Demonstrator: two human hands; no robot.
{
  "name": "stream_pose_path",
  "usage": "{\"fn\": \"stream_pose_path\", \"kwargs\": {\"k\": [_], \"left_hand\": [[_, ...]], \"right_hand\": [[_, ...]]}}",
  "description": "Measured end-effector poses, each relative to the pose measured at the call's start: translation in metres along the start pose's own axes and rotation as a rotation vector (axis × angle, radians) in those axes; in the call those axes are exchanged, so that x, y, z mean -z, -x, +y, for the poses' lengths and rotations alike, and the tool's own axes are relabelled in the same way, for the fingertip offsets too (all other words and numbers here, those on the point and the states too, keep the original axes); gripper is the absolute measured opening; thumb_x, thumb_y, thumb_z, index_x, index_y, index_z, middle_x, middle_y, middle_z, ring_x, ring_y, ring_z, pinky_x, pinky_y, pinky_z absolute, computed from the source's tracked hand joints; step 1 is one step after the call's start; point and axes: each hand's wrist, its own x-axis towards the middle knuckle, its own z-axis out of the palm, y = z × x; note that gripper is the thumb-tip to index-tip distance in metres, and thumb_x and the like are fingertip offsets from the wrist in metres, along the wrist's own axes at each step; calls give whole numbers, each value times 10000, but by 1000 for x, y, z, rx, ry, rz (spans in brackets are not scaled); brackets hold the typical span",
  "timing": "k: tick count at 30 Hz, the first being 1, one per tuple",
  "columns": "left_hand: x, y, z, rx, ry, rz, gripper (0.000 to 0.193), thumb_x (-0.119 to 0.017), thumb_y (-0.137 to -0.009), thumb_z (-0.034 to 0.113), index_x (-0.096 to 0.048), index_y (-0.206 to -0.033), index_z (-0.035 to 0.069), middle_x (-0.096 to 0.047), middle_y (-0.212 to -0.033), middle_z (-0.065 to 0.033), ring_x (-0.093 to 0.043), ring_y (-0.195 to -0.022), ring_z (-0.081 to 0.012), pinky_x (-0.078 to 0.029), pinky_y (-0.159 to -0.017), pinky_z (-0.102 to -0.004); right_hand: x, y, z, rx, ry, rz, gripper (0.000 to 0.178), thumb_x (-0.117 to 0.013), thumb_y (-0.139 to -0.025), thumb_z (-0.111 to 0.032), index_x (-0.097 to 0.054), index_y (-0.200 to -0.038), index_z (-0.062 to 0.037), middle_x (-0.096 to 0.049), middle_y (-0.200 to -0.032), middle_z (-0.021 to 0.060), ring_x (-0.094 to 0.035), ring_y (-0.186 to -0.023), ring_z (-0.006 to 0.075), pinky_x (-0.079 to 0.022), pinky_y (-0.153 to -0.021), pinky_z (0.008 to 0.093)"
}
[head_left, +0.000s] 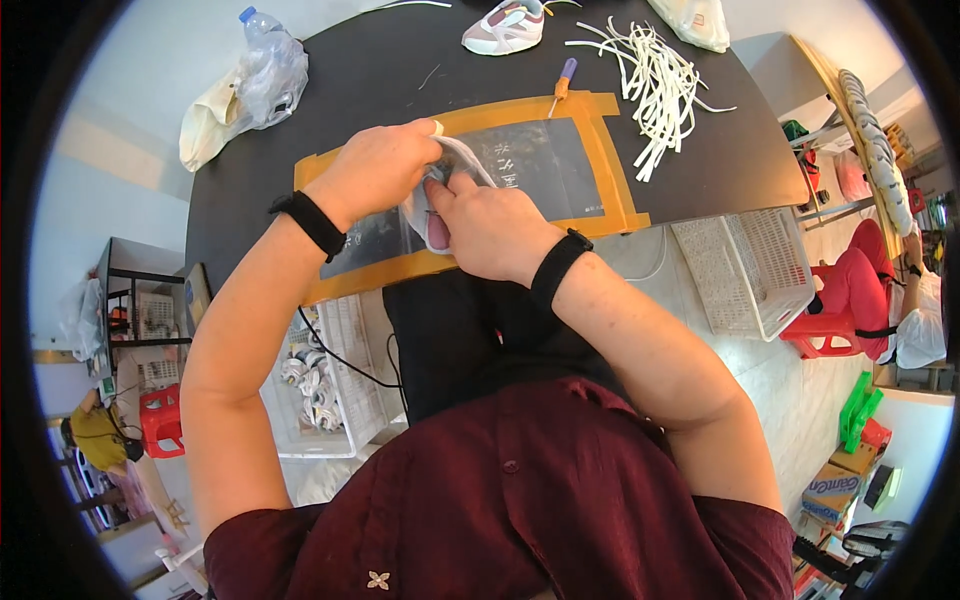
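Observation:
A pale sneaker (439, 234) with white and pinkish parts is between my hands, above the taped dark sheet on the table. My left hand (378, 168) grips its far end, thumb and fingers closed at the edge. On the near side my right hand (500, 228) is closed on the shoe, with fingertips at its opening. Both hands hide much of the sneaker, so its lacing cannot be made out. Beyond them lies a hook-like tool (567, 76) with a purple and orange handle. A bundle of white laces (660, 90) is spread to the right.
Another sneaker (504, 30) stands at the table's far edge. A bottle in a plastic bag (270, 75) lies at far left. White crates (745, 275) are below the table on both sides, the left one holding shoes (312, 388). A person in red trousers (857, 285) sits at right.

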Motion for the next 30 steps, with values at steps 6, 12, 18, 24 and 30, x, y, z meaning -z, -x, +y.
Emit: {"fn": "stream_pose_path", "kwargs": {"k": [6,12,18,24,30], "left_hand": [[1,1,1,20,37,-38,46,-610,-798,62,-607,-782,19,-593,-1019,-114,-629,-795,-353,-516,-690,-443],[-1,2,0,17,25,-15,27,-619,-790,56,-618,-781,30,-593,-997,-98,-635,-798,-337,-521,-683,-439],[-2,3,1,27,27,1,3,-622,-777,43,-622,-774,41,-580,-934,-82,-632,-790,-323,-523,-674,-436],[-4,5,1,30,33,15,13,-616,-776,37,-627,-783,42,-584,-952,-88,-631,-787,-333,-523,-679,-440],[3,4,-3,46,66,-79,52,-630,-769,55,-641,-817,37,-597,-1032,-92,-633,-873,-336,-522,-728,-448]], "right_hand": [[-4,0,0,3,12,10,550,-540,-896,-144,-424,-1422,-35,-579,-1133,174,-675,-921,344,-542,-792,437],[-7,4,3,34,-37,59,533,-539,-899,-146,-436,-1408,-25,-575,-1114,176,-671,-920,349,-538,-786,442],[-7,1,-1,7,-31,55,517,-550,-894,-146,-450,-1385,-16,-578,-1118,175,-670,-932,349,-539,-792,440],[-15,-3,-13,-38,99,62,461,-557,-896,-174,-505,-1312,18,-594,-1044,161,-686,-810,320,-564,-701,409],[-18,0,-12,21,115,170,429,-571,-881,-162,-537,-1267,21,-598,-995,149,-685,-765,302,-565,-648,388]]}}
